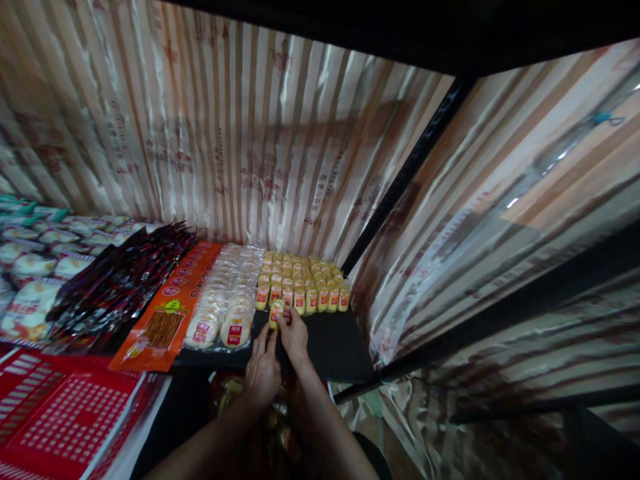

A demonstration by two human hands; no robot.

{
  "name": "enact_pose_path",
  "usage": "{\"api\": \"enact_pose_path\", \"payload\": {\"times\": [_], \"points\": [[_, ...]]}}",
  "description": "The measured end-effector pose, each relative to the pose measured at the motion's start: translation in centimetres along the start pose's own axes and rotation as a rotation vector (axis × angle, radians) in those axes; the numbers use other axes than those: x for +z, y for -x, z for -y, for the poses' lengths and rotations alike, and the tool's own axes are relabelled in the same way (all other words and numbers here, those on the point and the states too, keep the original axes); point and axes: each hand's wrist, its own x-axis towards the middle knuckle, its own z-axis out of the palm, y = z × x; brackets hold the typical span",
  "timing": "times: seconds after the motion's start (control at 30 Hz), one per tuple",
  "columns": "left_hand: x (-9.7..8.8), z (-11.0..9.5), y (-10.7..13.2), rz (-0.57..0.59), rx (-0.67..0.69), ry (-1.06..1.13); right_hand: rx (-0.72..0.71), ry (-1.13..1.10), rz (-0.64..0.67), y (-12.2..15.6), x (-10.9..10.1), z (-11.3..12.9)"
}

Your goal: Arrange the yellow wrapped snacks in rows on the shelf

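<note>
A small yellow snack packet [276, 313] with a red label stands upright at the front of the black shelf. My right hand [294, 335] pinches it from its right side. My left hand [264, 365] is lower, its fingertips reaching the packet's bottom edge; whether they grip it or only touch it I cannot make out. Right behind are rows of matching yellow packets [299, 300], lined up with their labels facing me. Left of my hands lie clear-wrapped round pale crackers [233, 323] in two columns.
On the left are a flat orange snack bag [165, 320], a heap of dark shiny packets [120, 280] and white bags [33, 307]. A red basket [70, 407] is at lower left. Striped plastic sheeting [240, 133] hangs behind, with a black post [400, 180] at right.
</note>
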Motion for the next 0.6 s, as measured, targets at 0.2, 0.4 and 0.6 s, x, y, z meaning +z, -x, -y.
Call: {"api": "enact_pose_path", "payload": {"times": [0.2, 0.4, 0.6], "points": [[0.1, 0.0, -2.7, 0.004, -0.019, -0.043, -0.043, 0.063, -0.001, -1.6, 1.2, -0.6], [0.4, 0.3, -4.1, -0.031, -0.018, -0.047, -0.054, 0.121, -0.061, -1.7, 1.6, -0.9], [1.0, 0.7, -4.6, -0.082, 0.018, -0.09, -0.069, 0.025, -0.03, -1.6, 1.7, -1.1]]}}
